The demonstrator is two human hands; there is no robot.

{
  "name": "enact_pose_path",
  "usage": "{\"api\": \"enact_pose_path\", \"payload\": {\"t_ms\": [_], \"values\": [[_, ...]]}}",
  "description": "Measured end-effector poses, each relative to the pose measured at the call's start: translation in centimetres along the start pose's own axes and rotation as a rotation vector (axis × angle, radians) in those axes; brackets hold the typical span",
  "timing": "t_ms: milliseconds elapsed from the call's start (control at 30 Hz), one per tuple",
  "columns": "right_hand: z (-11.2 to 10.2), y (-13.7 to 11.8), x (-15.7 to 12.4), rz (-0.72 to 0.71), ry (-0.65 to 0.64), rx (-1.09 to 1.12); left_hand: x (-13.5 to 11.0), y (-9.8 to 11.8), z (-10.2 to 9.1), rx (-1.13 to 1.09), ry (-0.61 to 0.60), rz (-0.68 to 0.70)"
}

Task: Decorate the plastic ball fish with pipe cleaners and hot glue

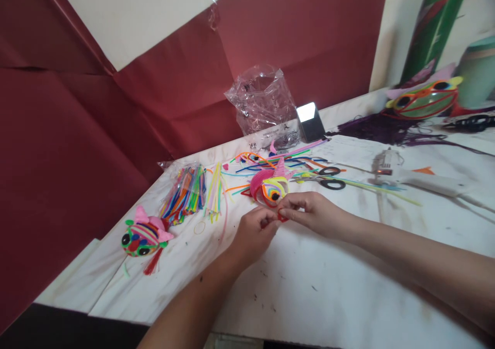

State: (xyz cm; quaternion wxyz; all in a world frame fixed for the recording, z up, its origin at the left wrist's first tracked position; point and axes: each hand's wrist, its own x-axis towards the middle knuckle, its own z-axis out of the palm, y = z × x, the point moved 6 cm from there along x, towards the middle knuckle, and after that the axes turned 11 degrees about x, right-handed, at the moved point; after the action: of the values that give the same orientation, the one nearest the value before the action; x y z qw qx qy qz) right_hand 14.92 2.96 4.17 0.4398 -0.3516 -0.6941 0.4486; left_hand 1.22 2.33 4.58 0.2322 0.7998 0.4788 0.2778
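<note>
My left hand [253, 235] and my right hand [315, 212] meet over the white table, fingers pinched together. Between their fingertips is a small red pipe cleaner piece [283, 215], bent into a loop; part of it is hidden by the fingers. Just behind the hands sits a pink craft animal head [260, 183] with a pink ear and a yellow, orange and purple ringed eye. A similar colourful craft head [141, 235] with pink ears and a red tassel lies at the left. Black-handled scissors [333, 184] rest behind my right hand.
Bundled pipe cleaners [187, 194] lie in a clear bag, with loose strips [286, 164] further back. A glue gun [421, 178] lies at the right. A crumpled plastic bag [265, 101], a dark device [310, 123] and another craft head [427, 101] stand along the back.
</note>
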Motion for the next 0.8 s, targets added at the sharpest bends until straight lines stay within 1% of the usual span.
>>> {"api": "enact_pose_path", "payload": {"t_ms": [100,133,200,267,300,367,467,567,633,700,733,800], "values": [[-0.1,-0.1,0.1,0.012,0.021,0.079,0.1,-0.3,0.0,-0.08,0.002,-0.041],[-0.4,-0.2,0.2,0.012,0.051,0.103,0.2,-0.6,0.1,-0.138,-0.012,-0.076],[-1.3,-0.1,0.4,0.024,0.153,0.116,0.3,-1.3,0.2,-0.254,-0.04,-0.161],[-2.1,0.3,0.5,0.062,0.23,0.107,0.5,-2.0,0.1,-0.313,-0.041,-0.224],[-2.2,0.6,0.5,0.086,0.235,0.117,0.7,-2.3,0.1,-0.319,-0.032,-0.24],[-1.7,1.1,0.6,0.13,0.18,0.157,0.9,-2.6,0.0,-0.316,-0.015,-0.249],[-0.6,1.7,0.5,0.155,0.11,0.194,0.9,-2.4,0.0,-0.294,0.0,-0.204],[-0.4,2.0,0.4,0.152,0.121,0.199,0.8,-1.9,0.0,-0.251,-0.006,-0.157],[-1.3,2.7,0.5,0.213,0.21,0.2,0.8,-2.0,0.0,-0.252,-0.025,-0.18],[-3.0,3.8,0.5,0.3,0.358,0.207,0.9,-2.2,-0.5,-0.236,0.008,-0.182],[-3.7,4.4,0.5,0.335,0.427,0.216,1.0,-2.2,-1.0,-0.2,0.055,-0.143],[-4.7,5.5,0.7,0.376,0.495,0.235,1.3,-1.9,-2.2,-0.087,0.17,-0.006]]}}
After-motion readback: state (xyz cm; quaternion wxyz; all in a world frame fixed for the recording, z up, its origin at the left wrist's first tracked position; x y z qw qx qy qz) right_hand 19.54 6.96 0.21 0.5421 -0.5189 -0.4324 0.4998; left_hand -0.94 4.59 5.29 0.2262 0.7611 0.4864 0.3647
